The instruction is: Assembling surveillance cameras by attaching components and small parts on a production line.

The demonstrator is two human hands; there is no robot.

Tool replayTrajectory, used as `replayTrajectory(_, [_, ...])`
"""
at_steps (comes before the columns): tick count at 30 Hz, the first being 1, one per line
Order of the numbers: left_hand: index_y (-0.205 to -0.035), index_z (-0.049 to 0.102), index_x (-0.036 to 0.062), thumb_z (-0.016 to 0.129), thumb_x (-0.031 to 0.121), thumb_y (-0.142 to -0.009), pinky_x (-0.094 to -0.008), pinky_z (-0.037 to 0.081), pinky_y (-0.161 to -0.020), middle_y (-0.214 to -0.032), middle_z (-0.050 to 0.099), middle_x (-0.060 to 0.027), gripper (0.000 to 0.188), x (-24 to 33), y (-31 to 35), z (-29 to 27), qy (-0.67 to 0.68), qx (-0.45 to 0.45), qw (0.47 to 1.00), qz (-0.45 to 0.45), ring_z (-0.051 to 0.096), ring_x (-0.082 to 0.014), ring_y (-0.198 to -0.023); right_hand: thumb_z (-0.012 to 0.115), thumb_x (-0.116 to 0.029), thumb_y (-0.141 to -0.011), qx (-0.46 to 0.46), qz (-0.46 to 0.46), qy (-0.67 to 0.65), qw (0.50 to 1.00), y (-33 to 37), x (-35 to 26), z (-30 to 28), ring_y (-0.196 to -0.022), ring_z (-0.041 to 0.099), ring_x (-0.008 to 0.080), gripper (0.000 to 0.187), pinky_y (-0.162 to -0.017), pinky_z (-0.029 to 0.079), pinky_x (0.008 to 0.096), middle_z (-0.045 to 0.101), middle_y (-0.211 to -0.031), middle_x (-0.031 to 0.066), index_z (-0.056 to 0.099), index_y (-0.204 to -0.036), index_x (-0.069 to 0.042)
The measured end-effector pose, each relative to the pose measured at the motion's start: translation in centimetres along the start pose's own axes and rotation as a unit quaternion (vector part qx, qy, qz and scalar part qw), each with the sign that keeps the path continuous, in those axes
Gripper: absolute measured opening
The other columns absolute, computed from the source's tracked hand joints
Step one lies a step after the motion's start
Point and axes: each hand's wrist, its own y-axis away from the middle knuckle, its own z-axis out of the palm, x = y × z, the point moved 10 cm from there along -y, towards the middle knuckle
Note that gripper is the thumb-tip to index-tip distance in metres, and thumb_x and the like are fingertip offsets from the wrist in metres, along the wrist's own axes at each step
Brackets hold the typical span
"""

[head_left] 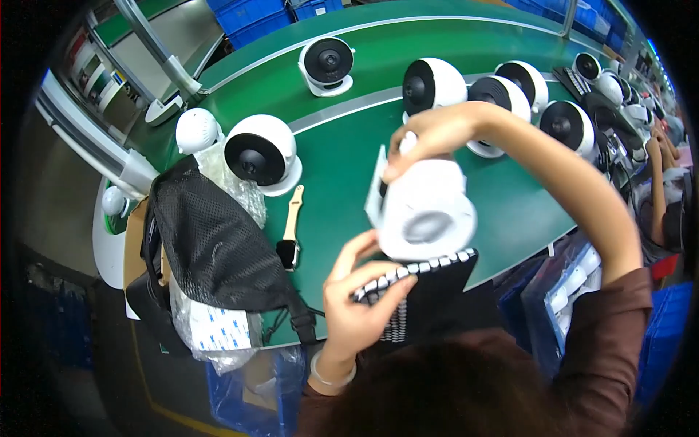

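Observation:
My right hand point(429, 138) is closed on a white round-bodied device point(428, 207), gripping it from above. The device is tipped over, with its circular white underside facing me; motion blurs parts of it. A flat white part stands along its left side. Just below, my left hand point(364, 291) pinches a black sheet point(444, 291) between thumb and fingers. Small white pieces line the sheet's upper edge, and smaller ones form rows near my fingers. The sheet's edge lies close under the device; whether they touch I cannot tell.
Similar white devices with black fronts stand on the green bench point(335, 160), including one point(261, 154) at left and several at right. A wristwatch point(289, 251) lies near a black mesh bag point(211, 233). Blue bins point(251, 22) stand behind; another person's arm point(657, 189) shows far right.

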Motion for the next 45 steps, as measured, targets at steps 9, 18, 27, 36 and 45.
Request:
replayTrajectory(9, [-0.071,0.062,-0.0031,0.067,-0.004,-0.059,-0.0249,0.041,-0.069,-0.086,0.055,-0.011,0.013,-0.1,2.4,-3.2,0.007,0.097,0.994,-0.049,0.053,-0.0161,-0.076,0.054,-0.011,-0.081,0.608,-0.346,-0.045,0.713,14.0,-1.8,-1.6,-0.067,0.057,0.014,0.013,-0.057,0.044,0.0231,0.059,-0.075,0.008,0.058,-0.087,-0.001])
replayTrajectory(18, [-0.072,0.06,-0.0076,0.062,-0.009,-0.064,-0.0198,0.042,-0.058,-0.073,0.06,-0.0103,0.008,-0.3,2.4,-0.6,0.105,0.029,0.983,-0.144,0.055,-0.0105,-0.063,0.065,-0.001,-0.07,0.459,-0.322,-0.168,0.811,14.2,0.0,7.9,-0.065,0.058,0.0133,0.014,-0.054,0.045,0.0217,0.061,-0.075,0.0071,0.06,-0.083,0.001])
replayTrajectory(27, [-0.072,0.06,-0.008,0.062,-0.011,-0.063,-0.0195,0.042,-0.056,-0.071,0.061,-0.0111,0.01,1.1,2.3,-0.6,0.065,0.052,0.991,-0.107,0.055,-0.011,-0.061,0.064,0.006,-0.062,0.551,-0.334,-0.004,0.765,17.2,-1.0,7.2,-0.069,0.059,0.0199,0.02,-0.061,0.045,0.0253,0.062,-0.076,0.0091,0.059,-0.08,0.001])
replayTrajectory(36, [-0.071,0.059,-0.0073,0.063,-0.009,-0.062,-0.0197,0.042,-0.058,-0.07,0.06,-0.0105,0.01,1.4,2.2,-0.7,0.012,0.059,0.993,-0.105,0.055,-0.0113,-0.062,0.065,0.006,-0.059,0.533,-0.319,0.082,0.779,16.7,-1.8,7.2,-0.065,0.058,0.0213,0.021,-0.059,0.045,0.0265,0.06,-0.072,0.0079,0.058,-0.077,-0.002])
replayTrajectory(45, [-0.068,0.062,-0.0041,0.067,-0.004,-0.058,-0.0207,0.041,-0.062,-0.093,0.056,-0.016,0.011,1.4,1.7,-1.8,-0.04,0.082,0.994,-0.057,0.055,-0.0126,-0.07,0.063,-0.001,-0.066,0.58,-0.31,-0.06,0.751,16.0,0.3,6.1,-0.082,0.057,0.0251,0.039,-0.064,0.047,0.0287,0.056,-0.098,0.0101,0.051,-0.102,-0.003])
